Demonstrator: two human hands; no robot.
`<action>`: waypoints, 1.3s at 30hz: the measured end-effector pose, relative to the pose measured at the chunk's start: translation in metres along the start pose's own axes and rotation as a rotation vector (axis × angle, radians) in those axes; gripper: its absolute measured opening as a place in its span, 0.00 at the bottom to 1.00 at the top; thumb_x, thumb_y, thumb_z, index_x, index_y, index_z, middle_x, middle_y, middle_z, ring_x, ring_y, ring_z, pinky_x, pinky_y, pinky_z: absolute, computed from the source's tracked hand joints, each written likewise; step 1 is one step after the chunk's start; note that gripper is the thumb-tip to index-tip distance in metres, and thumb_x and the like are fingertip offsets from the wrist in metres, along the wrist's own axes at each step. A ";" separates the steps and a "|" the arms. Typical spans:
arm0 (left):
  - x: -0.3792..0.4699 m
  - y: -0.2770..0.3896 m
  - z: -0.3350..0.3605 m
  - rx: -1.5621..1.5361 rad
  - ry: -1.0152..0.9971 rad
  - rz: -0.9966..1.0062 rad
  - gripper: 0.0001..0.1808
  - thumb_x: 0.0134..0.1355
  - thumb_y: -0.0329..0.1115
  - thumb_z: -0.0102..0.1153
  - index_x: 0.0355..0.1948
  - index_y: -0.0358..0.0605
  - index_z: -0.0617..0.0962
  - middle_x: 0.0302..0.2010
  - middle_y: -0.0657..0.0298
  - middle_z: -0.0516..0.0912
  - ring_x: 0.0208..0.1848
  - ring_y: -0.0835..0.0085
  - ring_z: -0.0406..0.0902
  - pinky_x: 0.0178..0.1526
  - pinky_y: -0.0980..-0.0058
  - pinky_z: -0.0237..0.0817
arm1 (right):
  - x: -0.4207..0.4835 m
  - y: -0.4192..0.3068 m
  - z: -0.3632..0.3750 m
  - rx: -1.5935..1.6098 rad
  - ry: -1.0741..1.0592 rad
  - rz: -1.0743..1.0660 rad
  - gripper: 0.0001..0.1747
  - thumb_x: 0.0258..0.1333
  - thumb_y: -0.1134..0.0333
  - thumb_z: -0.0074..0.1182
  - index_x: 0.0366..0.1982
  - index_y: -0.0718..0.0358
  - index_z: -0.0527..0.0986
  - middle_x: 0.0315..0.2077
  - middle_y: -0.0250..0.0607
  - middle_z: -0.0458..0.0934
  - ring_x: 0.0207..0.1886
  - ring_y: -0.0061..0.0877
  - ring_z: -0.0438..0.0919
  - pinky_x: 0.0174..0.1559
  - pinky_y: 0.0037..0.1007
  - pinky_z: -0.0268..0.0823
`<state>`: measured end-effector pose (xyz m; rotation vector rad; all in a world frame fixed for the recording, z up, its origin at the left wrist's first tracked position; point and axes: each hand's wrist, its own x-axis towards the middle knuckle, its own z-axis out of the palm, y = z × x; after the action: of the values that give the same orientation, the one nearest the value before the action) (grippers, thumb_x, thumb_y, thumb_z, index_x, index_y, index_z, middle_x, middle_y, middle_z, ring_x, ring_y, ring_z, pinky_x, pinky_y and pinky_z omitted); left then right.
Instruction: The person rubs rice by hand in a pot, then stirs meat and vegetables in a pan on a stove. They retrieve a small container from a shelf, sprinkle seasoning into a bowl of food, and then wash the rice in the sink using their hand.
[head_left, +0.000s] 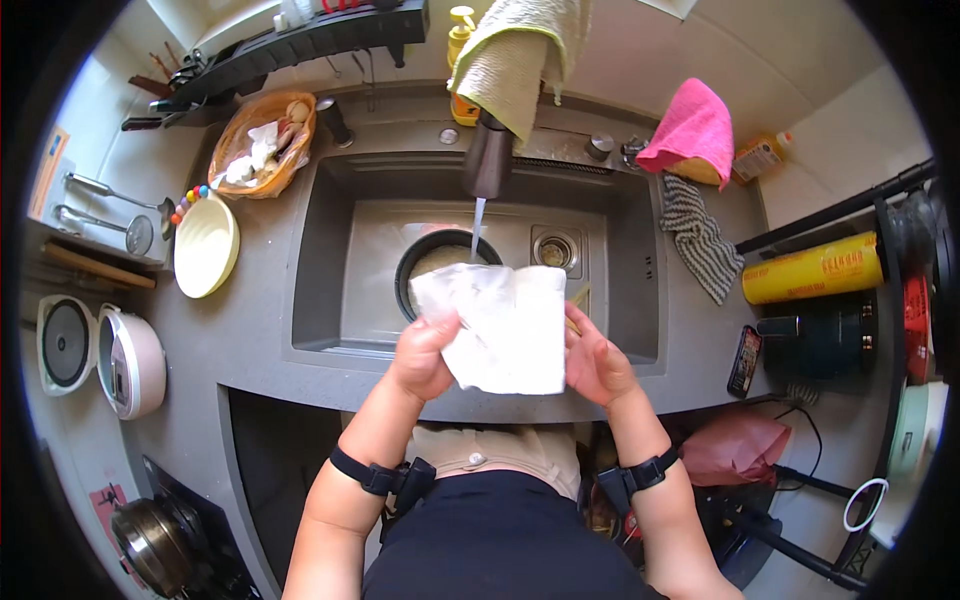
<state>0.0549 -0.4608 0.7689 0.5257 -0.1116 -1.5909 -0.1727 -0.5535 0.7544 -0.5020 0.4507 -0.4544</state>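
My left hand (426, 358) grips the left side of a white sheet (517, 330), paper or cloth, with a shinier, plastic-like upper left part. Along its right edge is my right hand (596, 360), thumb apart from the fingers; whether it grips the sheet is unclear. Beneath the sheet, a dark round pot (405, 281) stands in the grey sink (367, 225), partly hidden. Pale contents show inside the pot. Water runs into it from a dark faucet (487, 161). A towel (499, 71) drapes over the faucet's top.
Left of the sink are an orange basket (296, 161) with bagged items, a pale yellow bowl (206, 247) and a rice cooker (135, 364) with its lid up. On the right lie a striped cloth (701, 236) and a phone (744, 361), near a black rack (817, 214).
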 end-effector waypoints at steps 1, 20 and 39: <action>0.001 0.003 0.002 -0.036 -0.005 0.016 0.21 0.62 0.33 0.46 0.56 0.36 0.65 0.52 0.55 0.73 0.55 0.61 0.70 0.58 0.62 0.60 | -0.001 -0.001 -0.001 0.018 -0.022 0.042 0.57 0.35 0.44 0.65 0.62 0.58 0.49 0.57 0.40 0.58 0.57 0.32 0.62 0.52 0.40 0.63; 0.000 0.019 -0.017 0.182 0.089 -0.234 0.30 0.58 0.47 0.55 0.56 0.41 0.64 0.51 0.54 0.73 0.51 0.64 0.72 0.55 0.65 0.63 | 0.000 0.005 -0.026 0.341 -0.236 0.136 0.37 0.41 0.62 0.53 0.55 0.70 0.61 0.51 0.51 0.70 0.54 0.40 0.69 0.59 0.40 0.57; -0.008 0.073 -0.042 0.929 0.214 -0.150 0.26 0.55 0.37 0.58 0.53 0.39 0.69 0.45 0.63 0.76 0.45 0.73 0.73 0.47 0.74 0.63 | -0.078 -0.120 -0.089 -0.704 0.773 -0.640 0.28 0.40 0.66 0.62 0.46 0.64 0.69 0.37 0.38 0.75 0.39 0.27 0.75 0.43 0.29 0.67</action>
<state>0.1387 -0.4505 0.7615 1.4412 -0.6784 -1.5555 -0.3167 -0.6388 0.7726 -1.1699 1.2258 -1.1309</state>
